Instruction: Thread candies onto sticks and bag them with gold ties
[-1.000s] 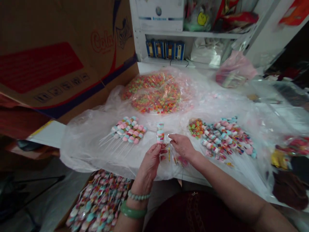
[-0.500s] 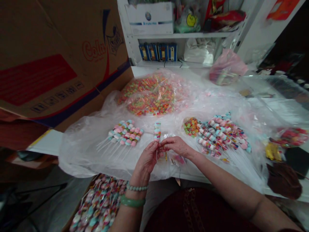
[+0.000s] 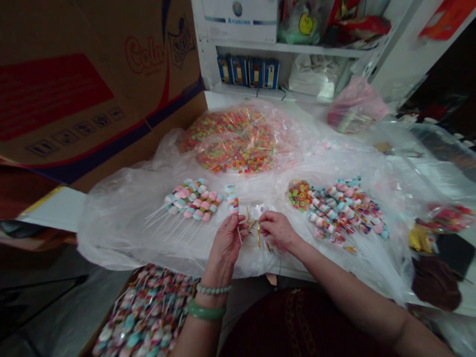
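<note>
You have the wrapped candy stick [image 3: 233, 203] upright over the bench [image 3: 217, 100], its lower end pinched in your left hand [image 3: 226, 240]. Your right hand [image 3: 277, 229] is just right of that stick, fingers drawn together at some gold ties [image 3: 259, 237]; you cannot tell from here whether they grip one. A crumpled clear plastic sheet [image 3: 122, 218] spreads under and around the stick. Left of the stick lie unwrapped candy sticks [image 3: 195, 201] in a group; well to its right, candy rings [image 3: 299, 195] and a pile of wrapped sticks [image 3: 342, 210]. Behind it sits a big bag of coloured rings [image 3: 238, 141], with white shelves [image 3: 253, 46] farther back. A tall carton [image 3: 111, 94] walls off the area behind and left of it. The bench's front edge runs on your side of the stick, a heap of wrapped candy [image 3: 148, 317] below it to the left. Flat sheet shows between stick and left group, giving a little sideways room; toward the right pile, the gap is wider.
</note>
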`<action>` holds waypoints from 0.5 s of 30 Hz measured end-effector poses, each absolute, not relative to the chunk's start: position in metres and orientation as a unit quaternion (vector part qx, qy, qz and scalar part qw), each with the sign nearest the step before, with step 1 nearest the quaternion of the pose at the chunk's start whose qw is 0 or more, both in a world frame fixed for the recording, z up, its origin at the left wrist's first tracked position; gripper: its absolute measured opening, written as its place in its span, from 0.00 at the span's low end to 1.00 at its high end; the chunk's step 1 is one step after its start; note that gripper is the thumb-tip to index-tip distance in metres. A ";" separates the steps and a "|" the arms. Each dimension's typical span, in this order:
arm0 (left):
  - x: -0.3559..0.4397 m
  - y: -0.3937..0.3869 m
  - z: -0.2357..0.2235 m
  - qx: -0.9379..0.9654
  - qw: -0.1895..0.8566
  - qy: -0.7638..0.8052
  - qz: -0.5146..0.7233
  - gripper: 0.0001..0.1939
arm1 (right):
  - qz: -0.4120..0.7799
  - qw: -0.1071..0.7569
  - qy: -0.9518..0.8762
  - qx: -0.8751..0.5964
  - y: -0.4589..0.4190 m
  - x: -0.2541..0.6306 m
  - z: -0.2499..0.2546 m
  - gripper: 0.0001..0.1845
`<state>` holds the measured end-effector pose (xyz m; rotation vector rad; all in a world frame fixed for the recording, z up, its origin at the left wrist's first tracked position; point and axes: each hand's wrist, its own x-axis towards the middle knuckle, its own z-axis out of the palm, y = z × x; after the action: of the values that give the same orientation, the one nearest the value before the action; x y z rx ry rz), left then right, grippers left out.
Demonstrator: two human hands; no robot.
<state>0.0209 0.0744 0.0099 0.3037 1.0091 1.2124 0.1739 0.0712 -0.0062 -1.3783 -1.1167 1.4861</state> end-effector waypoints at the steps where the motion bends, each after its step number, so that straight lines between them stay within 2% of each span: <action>1: 0.019 0.074 0.008 0.142 0.684 0.466 0.543 0.08 | 0.578 0.410 -0.442 -0.550 0.072 0.176 -0.007 0.05; 4: 0.015 0.072 0.001 0.174 0.668 0.497 0.525 0.11 | 0.596 0.410 -0.424 -0.545 0.071 0.182 -0.003 0.09; 9: 0.022 0.064 0.000 0.207 0.683 0.527 0.460 0.14 | 0.604 0.439 -0.430 -0.509 0.064 0.177 0.014 0.04; 11: 0.030 0.059 0.002 0.205 0.699 0.517 0.449 0.14 | 0.550 0.446 -0.488 -0.511 0.059 0.170 0.020 0.02; 15: 0.042 0.052 0.006 0.228 0.723 0.487 0.434 0.16 | 0.393 0.382 -0.607 -0.576 0.054 0.161 0.025 0.09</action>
<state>0.0418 0.0520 0.0061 0.5041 1.0756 0.9582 0.1611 0.0539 0.0248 -1.4688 -1.5491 1.0022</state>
